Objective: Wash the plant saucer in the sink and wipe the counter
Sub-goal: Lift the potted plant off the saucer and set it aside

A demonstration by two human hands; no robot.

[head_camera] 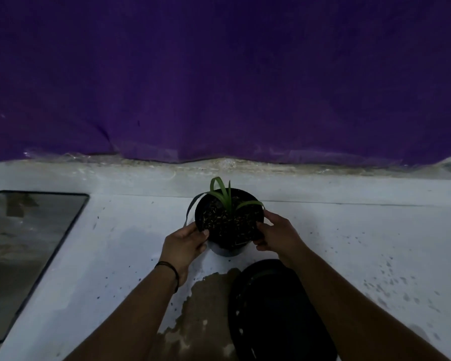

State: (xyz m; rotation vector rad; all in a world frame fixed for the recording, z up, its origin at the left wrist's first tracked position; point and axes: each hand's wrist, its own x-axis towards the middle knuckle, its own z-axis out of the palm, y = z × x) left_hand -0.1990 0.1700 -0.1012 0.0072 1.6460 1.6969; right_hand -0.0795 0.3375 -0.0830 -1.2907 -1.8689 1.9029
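Observation:
A black plant pot (229,225) with dark soil and a few green leaves stands on the white counter (349,243), near the back wall. My left hand (185,244) grips the pot's left rim and my right hand (276,234) grips its right rim. The black plant saucer (274,311) lies on the counter nearer to me, under my right forearm, partly hidden by it. A brown muddy puddle (203,306) spreads on the counter just left of the saucer. The sink (24,251) is set into the counter at the far left.
A purple cloth (219,74) hangs over the wall behind the counter. Dark specks of soil dot the counter, mostly to the right (391,277). A damp patch lies left of the pot.

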